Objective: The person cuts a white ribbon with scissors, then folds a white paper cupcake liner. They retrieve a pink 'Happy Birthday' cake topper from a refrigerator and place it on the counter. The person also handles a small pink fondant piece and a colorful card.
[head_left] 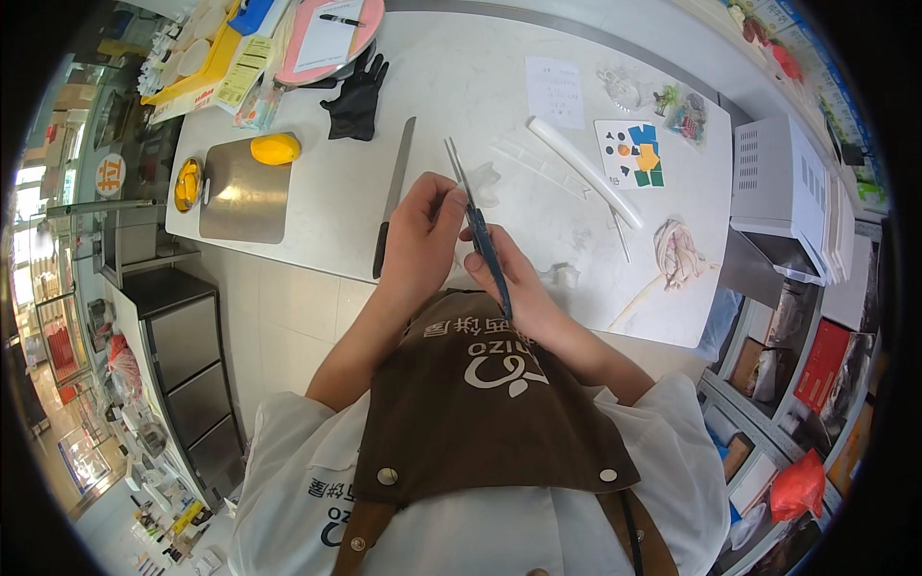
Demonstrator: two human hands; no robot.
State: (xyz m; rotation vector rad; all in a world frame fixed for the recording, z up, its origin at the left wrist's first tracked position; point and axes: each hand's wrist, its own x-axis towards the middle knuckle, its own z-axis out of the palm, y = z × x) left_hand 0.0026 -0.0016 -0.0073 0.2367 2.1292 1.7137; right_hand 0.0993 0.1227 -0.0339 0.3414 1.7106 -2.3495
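My right hand is closed round the dark handles of a pair of scissors. Their narrow metal blades point away from me, tips slightly apart. Close against the blades, my left hand has its thumb and fingers pinched together; whatever lies between them is too small to make out. Both hands are over the near edge of the white table, in front of my brown apron. Just left of my left hand lies a long knife with a black handle, its blade pointing to the far side.
At the left are a metal board, a yellow fruit-like piece and a bowl of yellow pieces. A black glove lies farther back. Rightward are a white rolling pin, a card with coloured shapes and a crumpled cloth.
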